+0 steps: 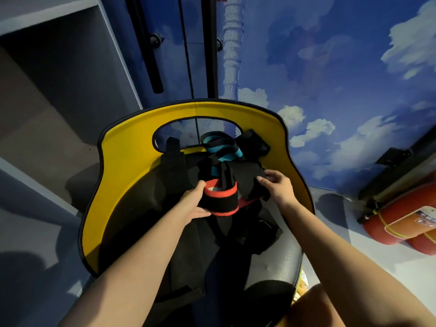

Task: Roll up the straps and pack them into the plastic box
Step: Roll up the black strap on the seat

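A black strap with red edges (221,200) is rolled into a loop above a chair seat. My left hand (194,201) grips this roll from the left, thumb on its near side. My right hand (278,185) pinches a loose black strap end (247,182) just right of the roll. Behind them lies a black and teal strap (223,147), loosely coiled. More black straps (226,232) are piled on the seat below my hands. No plastic box is in view.
The straps lie on a chair with a yellow curved back (127,161) and a dark seat (276,265). Red fire extinguishers (401,220) lie on the floor at the right. A blue cloud-painted wall is behind, grey shelving at the left.
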{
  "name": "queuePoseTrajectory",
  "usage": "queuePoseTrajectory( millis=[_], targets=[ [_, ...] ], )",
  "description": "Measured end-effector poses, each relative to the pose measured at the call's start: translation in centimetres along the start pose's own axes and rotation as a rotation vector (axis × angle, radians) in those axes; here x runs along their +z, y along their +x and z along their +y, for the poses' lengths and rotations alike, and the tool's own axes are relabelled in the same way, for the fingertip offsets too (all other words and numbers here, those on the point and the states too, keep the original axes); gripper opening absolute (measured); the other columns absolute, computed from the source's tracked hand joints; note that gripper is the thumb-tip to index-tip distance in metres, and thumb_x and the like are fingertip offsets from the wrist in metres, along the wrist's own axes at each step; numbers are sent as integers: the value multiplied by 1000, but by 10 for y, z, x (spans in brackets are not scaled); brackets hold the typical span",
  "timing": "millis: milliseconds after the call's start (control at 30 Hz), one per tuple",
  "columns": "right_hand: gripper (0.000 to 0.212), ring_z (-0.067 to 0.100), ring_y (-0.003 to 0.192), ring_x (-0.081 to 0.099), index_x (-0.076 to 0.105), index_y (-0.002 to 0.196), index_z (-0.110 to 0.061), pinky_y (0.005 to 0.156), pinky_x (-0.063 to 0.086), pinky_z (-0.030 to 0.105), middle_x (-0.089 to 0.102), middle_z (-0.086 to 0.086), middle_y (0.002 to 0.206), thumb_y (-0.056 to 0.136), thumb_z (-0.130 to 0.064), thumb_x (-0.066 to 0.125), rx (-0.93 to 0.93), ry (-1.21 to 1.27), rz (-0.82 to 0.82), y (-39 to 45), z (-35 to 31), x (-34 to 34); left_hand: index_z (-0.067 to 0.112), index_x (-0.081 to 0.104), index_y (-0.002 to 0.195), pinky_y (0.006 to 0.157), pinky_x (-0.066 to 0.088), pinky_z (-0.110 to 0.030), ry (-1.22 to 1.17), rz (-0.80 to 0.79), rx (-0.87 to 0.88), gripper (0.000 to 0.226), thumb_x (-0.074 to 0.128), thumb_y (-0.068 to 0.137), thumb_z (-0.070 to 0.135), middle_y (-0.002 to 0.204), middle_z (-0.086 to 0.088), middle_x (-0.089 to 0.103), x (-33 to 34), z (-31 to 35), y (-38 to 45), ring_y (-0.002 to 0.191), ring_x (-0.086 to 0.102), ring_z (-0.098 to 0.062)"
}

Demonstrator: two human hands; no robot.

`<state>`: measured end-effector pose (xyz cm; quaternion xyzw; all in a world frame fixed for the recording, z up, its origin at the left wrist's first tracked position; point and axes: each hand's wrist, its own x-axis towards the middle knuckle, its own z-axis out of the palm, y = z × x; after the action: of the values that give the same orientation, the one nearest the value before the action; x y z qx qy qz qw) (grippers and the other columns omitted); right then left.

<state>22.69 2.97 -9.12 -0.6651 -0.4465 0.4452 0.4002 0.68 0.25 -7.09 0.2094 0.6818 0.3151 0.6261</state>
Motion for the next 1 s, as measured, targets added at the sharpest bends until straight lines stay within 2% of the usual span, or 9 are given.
queuePoseTrajectory(
  millis=[67,167,300,400,567,700,767,900,1000],
  targets=[
    [42,23,108,58,56,122,-6,81,44,28,61,13,115,86,-23,67,-4,39,9,3,-2,-3,16,34,142,79,52,-40,-84,-11,-19,66,53,89,51,141,-21,44,0,4,-2,111,58,-40],
    [50,24,105,57,53,121,-9,82,46,34,58,7,113,83,-38,68,-5,-174,-52,-1,6,-9,18,31,144,83,50,-40,-121,-50,-11,69,54,88,51,143,-24,39,3,7,-3,118,54,-40],
    [50,19,78,52,50,85,-8,67,37,29,54,4,83,75,-54,70,-32,-415,-141,-15,17,-15,20,26,146,84,50,-41,-51,-80,-9,63,49,93,46,147,-21,34,6,3,-3,121,51,-37],
    [49,15,62,54,53,65,-13,61,41,26,56,0,63,73,-59,68,79,-405,-378,-24,20,-14,24,30,144,75,51,-39,107,-65,11,55,44,96,45,145,-14,40,3,-1,-5,108,60,-29],
    [57,15,78,56,62,80,6,76,41,28,60,6,77,70,-48,77,94,-379,-668,-30,30,-6,26,21,148,78,50,-38,332,-49,48,57,38,98,44,147,-10,37,0,-6,-10,112,58,-25],
    [25,13,79,52,57,74,-2,75,39,23,53,7,79,79,-20,74,50,-171,-643,-36,18,-8,23,11,150,83,51,-40,535,-6,77,61,37,98,42,145,-10,40,-2,-9,-17,111,59,-25],
    [22,18,76,49,54,73,-7,73,38,26,50,9,78,82,-18,71,39,-78,-625,-38,6,-11,21,10,150,82,52,-37,693,22,132,61,37,99,39,140,-10,45,-2,-9,-22,106,61,-24],
    [20,19,70,48,53,78,-5,62,38,24,47,12,77,82,-16,70,7,49,-554,-41,-27,-13,22,29,140,75,54,-37,872,46,338,45,42,97,20,111,-8,58,1,-3,-29,96,63,-25],
    [16,17,73,62,60,73,-2,63,50,20,62,12,78,82,-11,69,16,186,-483,-46,-57,-12,28,37,134,92,49,-34,933,-57,535,55,58,86,9,126,-7,50,3,1,-38,111,54,-23]
  ],
)
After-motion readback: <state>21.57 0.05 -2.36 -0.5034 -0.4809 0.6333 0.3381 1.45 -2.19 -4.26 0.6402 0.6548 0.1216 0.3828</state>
